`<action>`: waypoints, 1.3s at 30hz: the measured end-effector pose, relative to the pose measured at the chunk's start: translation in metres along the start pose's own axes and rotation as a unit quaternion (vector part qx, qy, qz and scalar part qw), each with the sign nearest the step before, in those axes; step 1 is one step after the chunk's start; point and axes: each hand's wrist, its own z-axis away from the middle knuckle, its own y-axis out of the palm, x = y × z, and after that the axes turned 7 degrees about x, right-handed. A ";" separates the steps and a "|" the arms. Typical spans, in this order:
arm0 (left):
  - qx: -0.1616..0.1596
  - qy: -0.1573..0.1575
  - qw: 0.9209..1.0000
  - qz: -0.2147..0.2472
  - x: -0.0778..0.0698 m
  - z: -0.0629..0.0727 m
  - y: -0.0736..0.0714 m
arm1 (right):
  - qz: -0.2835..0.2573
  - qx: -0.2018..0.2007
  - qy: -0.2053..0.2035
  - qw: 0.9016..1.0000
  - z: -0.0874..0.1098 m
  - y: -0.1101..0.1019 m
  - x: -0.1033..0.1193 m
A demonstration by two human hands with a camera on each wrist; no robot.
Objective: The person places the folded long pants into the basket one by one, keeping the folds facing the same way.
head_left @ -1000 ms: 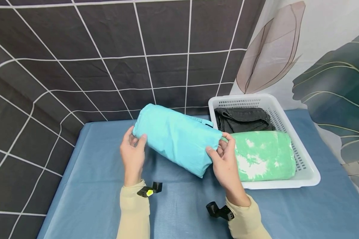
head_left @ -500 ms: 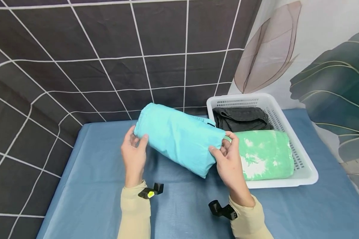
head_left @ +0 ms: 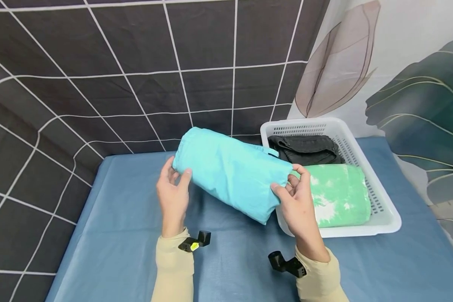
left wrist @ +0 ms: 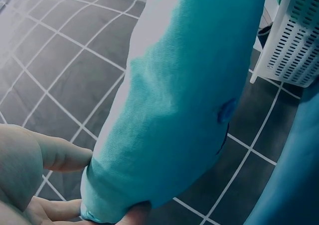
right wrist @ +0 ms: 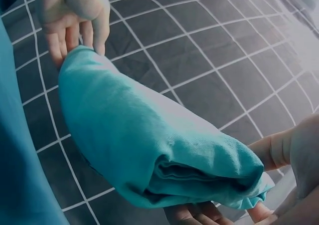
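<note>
A folded, rolled-up turquoise garment point(head_left: 230, 172) hangs between my two hands, slanting down to the right. My left hand point(head_left: 173, 197) holds its left end, thumb on the near side and fingers behind. At the lower right end, my right hand point(head_left: 298, 205) pinches the cloth between thumb and fingers, overlapping the basket's left side in the head view. In the right wrist view, the garment's end point(right wrist: 184, 177) shows stacked fold layers. A small button point(left wrist: 227, 110) shows on its underside in the left wrist view.
A white perforated plastic basket point(head_left: 392, 220) stands to the right on the blue-covered table point(head_left: 109, 235). Inside lie a folded black garment point(head_left: 305, 149) and a folded green-and-white tie-dye garment point(head_left: 341, 193). Behind rises a dark cloth wall with white grid lines point(head_left: 207, 46).
Both hands have shifted slightly right with the turquoise garment, bringing its right end further over the basket's left side. The grip looks the same, and the things in the basket lie as before.
</note>
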 end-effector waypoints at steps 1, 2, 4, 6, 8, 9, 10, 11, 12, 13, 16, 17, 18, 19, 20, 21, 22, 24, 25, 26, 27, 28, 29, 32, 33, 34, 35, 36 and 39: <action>-0.001 0.003 1.000 0.000 -0.001 0.000 0.001 | 0.001 0.000 -0.002 1.000 0.000 -0.001 0.000; -0.001 0.005 1.000 -0.002 -0.001 0.000 0.001 | 0.001 -0.001 -0.003 1.000 0.001 -0.001 0.001; -0.001 0.009 1.000 -0.004 -0.002 0.000 0.003 | 0.000 -0.002 -0.004 1.000 0.001 -0.003 0.002; 0.001 0.013 1.000 -0.004 -0.003 -0.001 0.005 | -0.004 -0.002 -0.006 1.000 0.001 -0.005 0.003; 0.004 0.015 1.000 -0.003 -0.004 -0.001 0.007 | -0.007 -0.002 -0.009 1.000 0.001 -0.007 0.004; 0.006 0.016 1.000 -0.002 -0.005 -0.002 0.008 | -0.009 -0.002 -0.010 1.000 0.001 -0.007 0.005; 0.008 0.015 1.000 -0.002 -0.006 -0.002 0.009 | -0.009 -0.002 -0.012 1.000 0.001 -0.009 0.006; 0.010 0.015 1.000 -0.001 -0.008 -0.002 0.010 | -0.011 -0.004 -0.014 1.000 0.001 -0.010 0.006; 0.014 0.016 1.000 -0.002 -0.009 -0.003 0.012 | -0.015 -0.006 -0.015 1.000 0.001 -0.011 0.007; 0.017 0.015 1.000 -0.003 -0.011 -0.004 0.013 | -0.017 -0.010 -0.015 1.000 0.001 -0.012 0.008; 0.029 0.019 0.999 -0.010 -0.016 -0.006 0.017 | -0.027 -0.025 -0.010 0.999 0.001 -0.015 0.009; 0.033 0.021 0.999 -0.012 -0.018 -0.007 0.018 | -0.030 -0.030 -0.008 0.999 0.001 -0.016 0.010; 0.036 0.023 0.999 -0.016 -0.020 -0.008 0.020 | -0.032 -0.034 -0.007 0.999 0.001 -0.017 0.010; 0.038 0.025 0.999 -0.019 -0.022 -0.008 0.021 | -0.033 -0.038 -0.007 0.999 0.001 -0.017 0.010; 0.040 0.027 0.999 -0.022 -0.023 -0.009 0.022 | -0.034 -0.041 -0.008 0.999 0.001 -0.018 0.010; 0.042 0.030 0.998 -0.022 -0.024 -0.009 0.024 | -0.034 -0.044 -0.009 0.998 0.001 -0.019 0.011; 0.045 0.033 0.998 -0.022 -0.026 -0.010 0.025 | -0.036 -0.046 -0.010 0.998 0.001 -0.020 0.011; 0.050 0.037 0.998 -0.022 -0.027 -0.011 0.028 | -0.041 -0.050 -0.014 0.998 0.001 -0.022 0.011; 0.053 0.039 0.998 -0.022 -0.027 -0.011 0.030 | -0.043 -0.052 -0.015 0.998 0.001 -0.023 0.011; 0.056 0.039 0.997 -0.022 -0.028 -0.012 0.031 | -0.044 -0.054 -0.015 0.997 0.001 -0.024 0.011; 0.058 0.041 0.997 -0.021 -0.028 -0.012 0.033 | -0.043 -0.057 -0.014 0.997 0.001 -0.026 0.011; 0.061 0.040 0.997 -0.024 -0.028 -0.013 0.035 | -0.043 -0.060 -0.013 0.997 0.001 -0.027 0.012; 0.063 0.040 0.997 -0.027 -0.028 -0.013 0.036 | -0.040 -0.065 -0.012 0.997 0.001 -0.028 0.012; 0.071 0.041 0.996 -0.043 -0.028 -0.015 0.041 | -0.031 -0.076 -0.007 0.997 0.001 -0.032 0.013; 0.073 0.042 0.995 -0.049 -0.028 -0.016 0.043 | -0.030 -0.079 -0.007 0.996 0.001 -0.033 0.013; 0.075 0.043 0.995 -0.054 -0.028 -0.017 0.045 | -0.030 -0.081 -0.007 0.996 0.002 -0.035 0.013; 0.077 0.045 0.994 -0.057 -0.029 -0.017 0.047 | -0.030 -0.082 -0.007 0.996 0.002 -0.036 0.014; 0.080 0.047 0.994 -0.059 -0.029 -0.018 0.048 | -0.031 -0.083 -0.009 0.996 0.002 -0.037 0.014; 0.087 0.053 0.993 -0.057 -0.031 -0.019 0.054 | -0.039 -0.088 -0.015 0.995 0.003 -0.040 0.015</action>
